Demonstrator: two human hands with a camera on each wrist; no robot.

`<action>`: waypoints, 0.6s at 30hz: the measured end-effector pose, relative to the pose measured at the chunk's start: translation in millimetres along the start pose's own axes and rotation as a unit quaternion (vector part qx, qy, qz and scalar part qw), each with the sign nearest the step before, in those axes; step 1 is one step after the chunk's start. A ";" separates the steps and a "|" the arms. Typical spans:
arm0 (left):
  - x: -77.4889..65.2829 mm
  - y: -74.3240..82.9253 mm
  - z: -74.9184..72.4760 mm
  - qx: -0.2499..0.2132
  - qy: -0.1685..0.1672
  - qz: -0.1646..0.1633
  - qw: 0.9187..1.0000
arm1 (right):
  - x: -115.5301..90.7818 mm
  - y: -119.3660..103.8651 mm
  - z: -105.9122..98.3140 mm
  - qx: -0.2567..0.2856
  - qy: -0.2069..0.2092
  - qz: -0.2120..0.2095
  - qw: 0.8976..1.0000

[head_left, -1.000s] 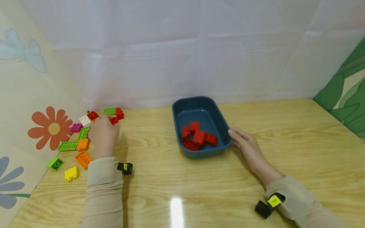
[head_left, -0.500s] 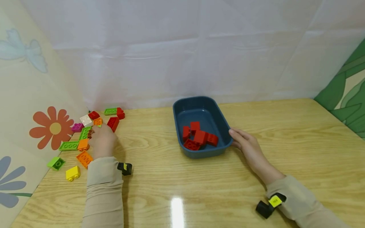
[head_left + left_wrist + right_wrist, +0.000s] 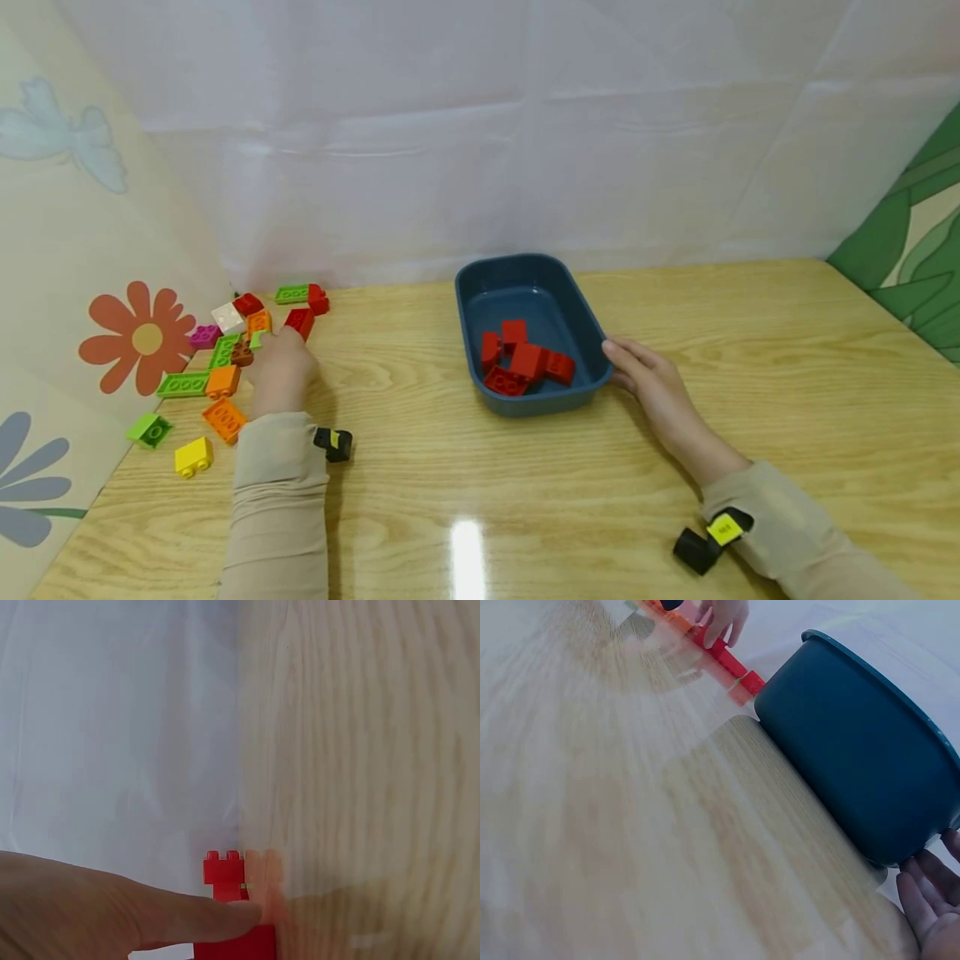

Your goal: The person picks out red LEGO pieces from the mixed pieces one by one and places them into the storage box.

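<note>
My left hand (image 3: 283, 371) is over the loose toy bricks, fingertips right by a long red brick (image 3: 299, 322). In the left wrist view one straight finger (image 3: 187, 915) lies across red bricks (image 3: 238, 945). From the right wrist view, its fingers hang down, spread, at the red bricks (image 3: 727, 658). Between them and the sleeve sit a small light green brick and a brown brick (image 3: 242, 352). My right hand (image 3: 651, 387) grips the near right corner of a dark blue plastic bin (image 3: 536, 406), thumb at the rim, fingers below. Several red bricks (image 3: 528, 362) lie inside it.
Around the left hand lie orange (image 3: 223, 381), green (image 3: 183, 385), white (image 3: 228, 317), magenta (image 3: 204, 337) and yellow (image 3: 193, 457) bricks. A red brick (image 3: 318, 299) stands at the back beside a green one. A white cloth (image 3: 480, 150) closes off the table's back edge.
My left hand has drawn back and a little right, uncovering orange, brown and light green bricks and the long red one. The right hand and the bin stay put.
</note>
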State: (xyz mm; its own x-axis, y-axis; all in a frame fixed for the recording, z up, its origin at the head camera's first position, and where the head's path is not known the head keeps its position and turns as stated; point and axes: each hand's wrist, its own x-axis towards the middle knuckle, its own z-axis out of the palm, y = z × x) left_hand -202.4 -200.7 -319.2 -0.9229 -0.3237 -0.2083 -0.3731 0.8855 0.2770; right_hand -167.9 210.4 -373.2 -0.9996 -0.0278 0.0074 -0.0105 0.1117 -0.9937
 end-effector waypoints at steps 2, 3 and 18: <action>0.5 0.6 0.1 -0.003 -0.002 0.003 1.000 | 0.0 -0.2 0.1 0.006 0.000 -0.002 1.000; 0.6 1.1 0.1 -0.004 -0.001 0.003 1.000 | -0.1 -0.4 0.1 0.009 0.000 -0.004 1.000; -8.1 18.4 -10.6 0.007 0.056 0.025 0.998 | 0.1 0.0 0.7 0.029 0.001 -0.006 1.000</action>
State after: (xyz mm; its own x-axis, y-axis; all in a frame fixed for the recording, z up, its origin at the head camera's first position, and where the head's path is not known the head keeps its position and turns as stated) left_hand -202.8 -185.3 -302.5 -0.9458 -0.3127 -0.0880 -0.3248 0.9060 0.2714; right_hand -168.1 209.7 -373.3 -0.9995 -0.0269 0.0189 -0.0203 0.0532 -0.9984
